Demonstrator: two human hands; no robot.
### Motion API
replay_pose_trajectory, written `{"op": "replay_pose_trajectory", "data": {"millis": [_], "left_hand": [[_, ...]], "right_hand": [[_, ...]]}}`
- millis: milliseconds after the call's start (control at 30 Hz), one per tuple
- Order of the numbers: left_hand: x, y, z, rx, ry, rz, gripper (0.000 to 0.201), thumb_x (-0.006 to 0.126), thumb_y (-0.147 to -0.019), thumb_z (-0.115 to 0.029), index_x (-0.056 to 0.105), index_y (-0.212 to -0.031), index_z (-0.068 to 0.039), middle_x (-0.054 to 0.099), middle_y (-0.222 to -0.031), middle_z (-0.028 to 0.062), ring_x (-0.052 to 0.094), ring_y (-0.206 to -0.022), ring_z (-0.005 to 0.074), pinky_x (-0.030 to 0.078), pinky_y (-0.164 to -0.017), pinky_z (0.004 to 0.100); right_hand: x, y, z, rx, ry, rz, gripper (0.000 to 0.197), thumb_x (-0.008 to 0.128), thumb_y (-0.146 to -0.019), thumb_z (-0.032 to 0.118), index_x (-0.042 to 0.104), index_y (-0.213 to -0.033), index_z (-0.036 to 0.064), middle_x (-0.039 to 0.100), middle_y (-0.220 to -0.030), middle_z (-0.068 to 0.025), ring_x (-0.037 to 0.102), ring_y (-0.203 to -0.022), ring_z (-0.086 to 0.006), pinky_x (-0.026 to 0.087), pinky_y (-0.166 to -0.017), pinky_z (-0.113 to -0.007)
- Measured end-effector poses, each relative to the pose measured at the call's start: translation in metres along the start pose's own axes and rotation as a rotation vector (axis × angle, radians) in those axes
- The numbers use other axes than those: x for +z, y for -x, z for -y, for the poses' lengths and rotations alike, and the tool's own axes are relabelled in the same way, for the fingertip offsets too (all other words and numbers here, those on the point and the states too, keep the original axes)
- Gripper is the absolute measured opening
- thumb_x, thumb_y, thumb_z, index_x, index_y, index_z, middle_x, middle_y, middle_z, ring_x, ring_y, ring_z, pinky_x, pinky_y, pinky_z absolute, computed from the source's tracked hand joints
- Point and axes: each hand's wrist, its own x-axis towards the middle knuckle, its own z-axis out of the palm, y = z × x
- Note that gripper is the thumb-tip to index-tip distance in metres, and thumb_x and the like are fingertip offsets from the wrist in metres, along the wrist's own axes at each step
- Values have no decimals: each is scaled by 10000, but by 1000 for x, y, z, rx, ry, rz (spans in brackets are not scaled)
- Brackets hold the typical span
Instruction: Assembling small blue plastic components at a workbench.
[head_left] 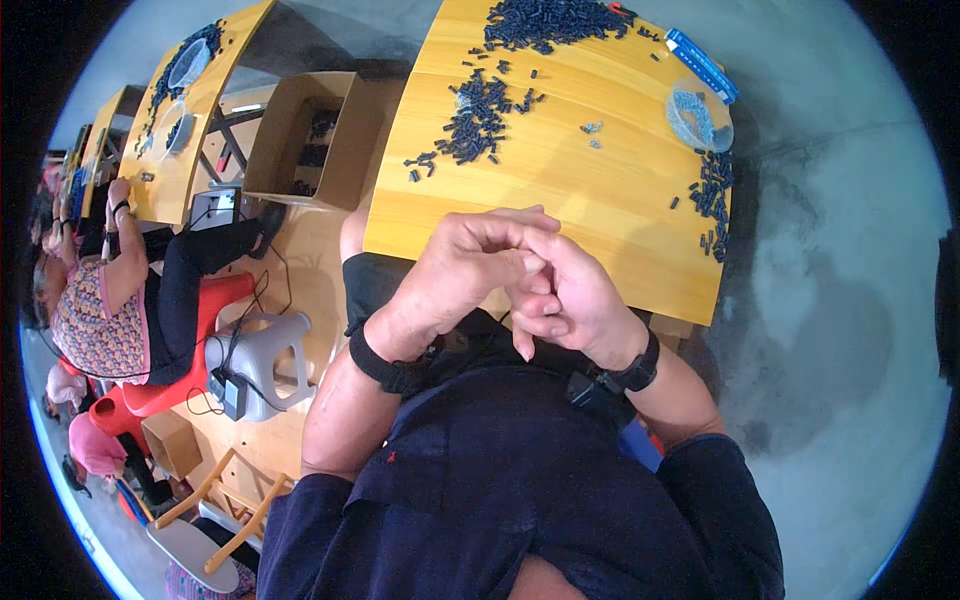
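My left hand (462, 268) and my right hand (585, 290) meet in front of my body, just off the near edge of the yellow table (590, 210). Both are closed, with thumbs and fingertips pressed together at one spot. Whatever they grip is hidden by the fingers or too small to name. Beyond the hands, a loose heap of small black cylindrical parts (478, 118) lies on the tabletop. A few tiny silvery pieces (593, 130) rest to its right.
A larger black heap (545, 22) covers the far end; more black parts (712, 195) line the right edge. A clear bowl (728, 132) of small pale pieces stands beside a blue box (700, 65). Leftward are a cardboard box (345, 140), a grey stool (262, 355) and a seated person (105, 310).
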Motion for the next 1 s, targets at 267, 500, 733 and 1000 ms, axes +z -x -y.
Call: {"op": "replay_pose_trajectory", "data": {"millis": [267, 500, 733, 1000], "left_hand": [[-4, -6, 10, 99, -47, -45, 72, 615, -824, -18, 668, -842, 29, 662, -927, 116, 594, -823, 112, 456, -771, 260], [-11, -16, 40, 92, -234, -11, 262, 623, -829, -28, 619, -1086, 25, 656, -942, 69, 597, -807, 104, 477, -754, 247], [-40, -33, 69, -18, -412, -256, 349, 672, -795, -85, 589, -1104, 54, 638, -997, 97, 584, -868, 135, 470, -747, 249], [-68, -61, 83, -186, -211, -395, 198, 622, -849, -156, 631, -955, 11, 634, -780, 37, 594, -668, 104, 458, -588, 224]], "right_hand": [[2, 4, 14, 49, 60, -17, 705, 176, -879, 708, 454, -703, 84, 384, -516, 5, 402, -348, -115, 556, -459, -397], [-16, 2, 8, -70, 461, -336, 554, 388, -932, 543, 508, -699, 55, 430, -544, -3, 428, -387, -99, 466, -393, -289], [-99, 26, 58, -407, 2099, -1035, 367, 584, -844, 342, 579, -731, -7, 611, -683, -232, 608, -678, -412, 486, -614, -477], [-126, 43, 88, -349, 2122, -1289, 290, 604, -821, 293, 570, -840, 6, 624, -754, -205, 613, -713, -391, 487, -641, -472]]}}
